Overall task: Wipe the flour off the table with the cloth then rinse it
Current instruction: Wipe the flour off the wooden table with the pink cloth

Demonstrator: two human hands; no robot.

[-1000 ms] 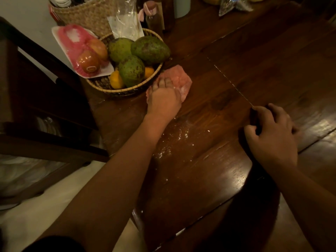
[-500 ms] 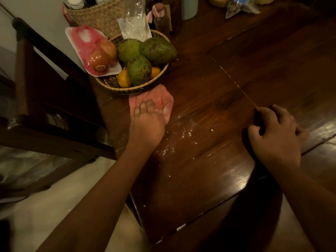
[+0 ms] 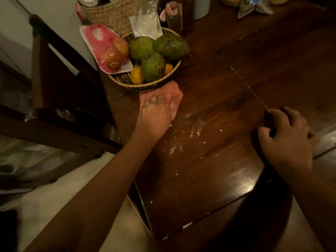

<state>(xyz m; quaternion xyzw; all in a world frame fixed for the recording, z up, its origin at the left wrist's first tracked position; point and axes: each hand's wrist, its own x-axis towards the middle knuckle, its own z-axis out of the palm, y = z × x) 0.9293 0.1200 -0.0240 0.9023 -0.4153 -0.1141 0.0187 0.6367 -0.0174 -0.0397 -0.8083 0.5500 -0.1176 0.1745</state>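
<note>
Beside one basket of three green fruits, left hand presses one cloth.

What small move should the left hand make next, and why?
Probably drag the cloth back toward the person, through the flour: the left hand presses it flat beside the fruit basket, and white specks lie unwiped nearer the edge.

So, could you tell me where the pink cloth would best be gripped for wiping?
Probably from above, palm on its middle: the cloth lies limp on the table, and the left hand presses it so. The basket blocks the far side, so come from the near side.
</note>
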